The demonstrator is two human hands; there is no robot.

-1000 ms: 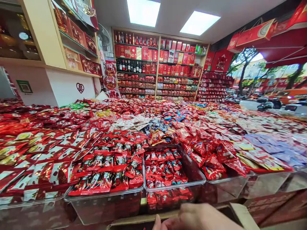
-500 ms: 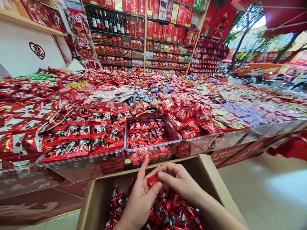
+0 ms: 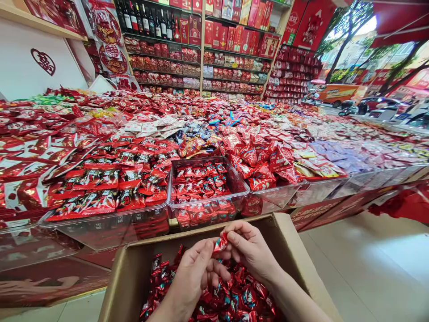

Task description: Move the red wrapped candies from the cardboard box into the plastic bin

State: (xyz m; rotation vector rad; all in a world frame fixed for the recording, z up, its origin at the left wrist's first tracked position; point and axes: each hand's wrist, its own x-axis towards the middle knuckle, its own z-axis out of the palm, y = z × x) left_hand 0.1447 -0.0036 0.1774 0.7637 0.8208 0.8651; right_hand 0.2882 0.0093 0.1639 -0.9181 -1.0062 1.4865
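Observation:
A small red wrapped candy (image 3: 220, 243) is pinched between the thumb and fingers of my right hand (image 3: 251, 250). My left hand (image 3: 194, 273) touches the candy's left end with thumb and forefinger, its other fingers curled below. Both hands are over an open cardboard box (image 3: 291, 241) holding a heap of shiny red candies (image 3: 248, 297) with teal marks. Just beyond the box stands a clear plastic bin (image 3: 208, 202) with rows of similar red candies (image 3: 201, 179).
Bins of black-and-red packets (image 3: 100, 197) stand left of the clear bin, and red pyramid-shaped packets (image 3: 281, 161) lie to its right. Behind are heaped sweets and shelves with bottles (image 3: 150, 24) and red boxes (image 3: 231, 38). Tiled floor (image 3: 355, 259) shows at the right.
The candy has turned and risen slightly, now showing its printed side. My left hand's fingers, outstretched before, have curled in. The view has shifted a little.

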